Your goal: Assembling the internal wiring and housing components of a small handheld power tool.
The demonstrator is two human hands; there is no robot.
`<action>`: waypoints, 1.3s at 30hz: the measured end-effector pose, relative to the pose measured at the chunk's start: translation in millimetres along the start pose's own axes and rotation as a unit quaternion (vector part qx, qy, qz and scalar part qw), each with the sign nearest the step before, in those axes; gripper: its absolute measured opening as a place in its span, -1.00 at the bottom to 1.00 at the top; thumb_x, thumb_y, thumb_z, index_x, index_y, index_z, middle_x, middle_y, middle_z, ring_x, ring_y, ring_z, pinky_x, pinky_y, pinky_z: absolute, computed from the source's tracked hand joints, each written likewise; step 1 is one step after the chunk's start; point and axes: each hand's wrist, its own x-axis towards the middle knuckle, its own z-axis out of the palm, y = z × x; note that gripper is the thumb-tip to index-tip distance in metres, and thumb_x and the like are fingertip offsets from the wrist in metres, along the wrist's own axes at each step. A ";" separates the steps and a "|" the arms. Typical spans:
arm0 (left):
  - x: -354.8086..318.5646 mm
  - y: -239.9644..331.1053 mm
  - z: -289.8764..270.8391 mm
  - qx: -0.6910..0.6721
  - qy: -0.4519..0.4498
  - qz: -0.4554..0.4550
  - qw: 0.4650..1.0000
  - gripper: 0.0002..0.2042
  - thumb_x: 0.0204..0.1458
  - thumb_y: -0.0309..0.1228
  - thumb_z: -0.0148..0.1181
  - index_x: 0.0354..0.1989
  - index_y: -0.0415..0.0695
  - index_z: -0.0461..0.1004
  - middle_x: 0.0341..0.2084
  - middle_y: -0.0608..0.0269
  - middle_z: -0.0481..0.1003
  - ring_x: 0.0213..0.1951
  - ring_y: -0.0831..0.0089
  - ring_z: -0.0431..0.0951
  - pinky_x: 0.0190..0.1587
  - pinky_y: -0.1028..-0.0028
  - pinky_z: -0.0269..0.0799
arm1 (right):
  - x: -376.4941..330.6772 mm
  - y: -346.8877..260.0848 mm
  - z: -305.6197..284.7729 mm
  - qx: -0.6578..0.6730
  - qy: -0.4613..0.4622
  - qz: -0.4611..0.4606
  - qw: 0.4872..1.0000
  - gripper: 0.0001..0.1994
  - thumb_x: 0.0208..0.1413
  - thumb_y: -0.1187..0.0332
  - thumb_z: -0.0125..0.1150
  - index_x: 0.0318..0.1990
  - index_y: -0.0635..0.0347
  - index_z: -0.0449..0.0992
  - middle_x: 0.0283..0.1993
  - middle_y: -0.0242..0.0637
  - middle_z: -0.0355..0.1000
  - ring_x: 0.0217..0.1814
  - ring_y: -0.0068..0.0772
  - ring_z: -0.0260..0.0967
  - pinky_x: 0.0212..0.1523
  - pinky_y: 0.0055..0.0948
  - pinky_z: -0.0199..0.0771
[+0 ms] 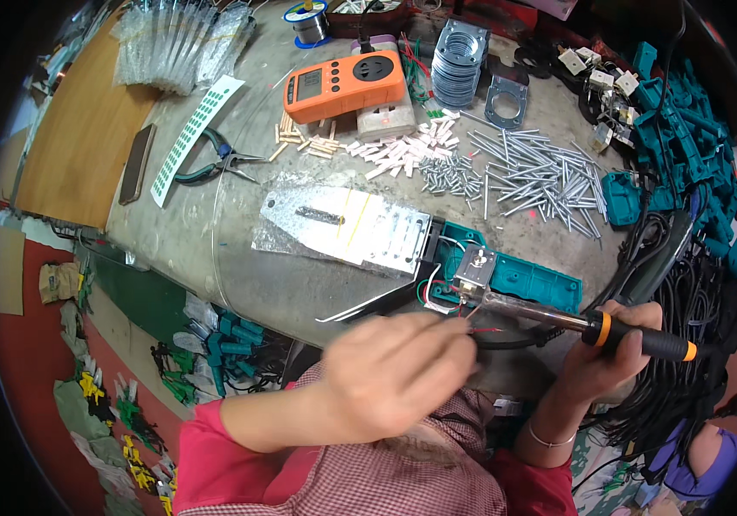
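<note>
My right hand (601, 361) grips the black and orange handle of a soldering iron (545, 313). Its metal shaft points left, and its tip is beside a small metal-cased switch (475, 268). That switch sits in an open teal plastic housing (536, 282), with white, red and green wires around it. Just below the wires, my left hand (398, 370) is closed with its fingers pinched together, slightly blurred; what they hold, if anything, is hidden. A silver slotted metal plate (377, 230), with clear wrap under it, extends left from the housing.
Behind lie long screws (545, 176), short screws (453, 178), white sleeves (407, 148) and an orange meter (347, 86). Pliers (218, 162) rest at left, near a solder spool (308, 26). Metal plates (457, 69) stand stacked; teal housings (687, 138) and black cables (652, 430) crowd the right.
</note>
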 end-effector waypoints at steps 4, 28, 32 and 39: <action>-5.5 -0.2 33.4 -0.005 0.037 0.009 0.999 -0.76 -0.26 -0.56 0.41 -0.35 -0.21 0.54 -0.42 0.15 0.59 -0.44 0.29 0.57 -0.45 0.45 0.47 | 0.2 2.2 -2.1 0.017 -0.016 0.007 1.000 -0.46 0.13 -0.07 0.21 -0.39 0.31 0.23 -0.58 -0.36 0.13 -0.71 -0.59 0.12 -0.68 -0.60 0.11; -0.4 -10.6 32.9 0.060 0.036 -0.084 0.994 -0.67 -0.46 -0.74 0.29 -0.42 -0.18 0.47 -0.57 0.22 0.43 -0.55 0.25 0.38 -0.53 0.40 0.27 | 0.0 -5.1 -3.8 0.026 -0.004 0.007 1.000 -0.46 0.17 -0.08 0.19 -0.36 0.30 0.21 -0.63 -0.31 0.21 -0.69 -0.59 0.14 -0.65 -0.63 0.12; -0.9 -10.4 33.6 0.045 0.039 -0.076 0.995 -0.67 -0.44 -0.75 0.31 -0.42 -0.18 0.47 -0.56 0.22 0.44 -0.55 0.25 0.38 -0.53 0.40 0.26 | 0.6 -4.0 -6.5 0.039 -0.003 0.018 0.999 -0.46 0.19 -0.09 0.16 -0.36 0.29 0.21 -0.63 -0.32 0.19 -0.69 -0.58 0.16 -0.67 -0.62 0.12; -0.9 -10.5 31.3 0.035 0.044 -0.067 0.996 -0.67 -0.42 -0.76 0.32 -0.41 -0.18 0.47 -0.55 0.23 0.45 -0.54 0.25 0.40 -0.52 0.39 0.29 | -0.7 -0.1 -3.6 0.027 -0.001 -0.020 0.999 -0.48 0.21 -0.06 0.14 -0.34 0.33 0.25 -0.56 -0.36 0.15 -0.69 -0.56 0.17 -0.68 -0.60 0.14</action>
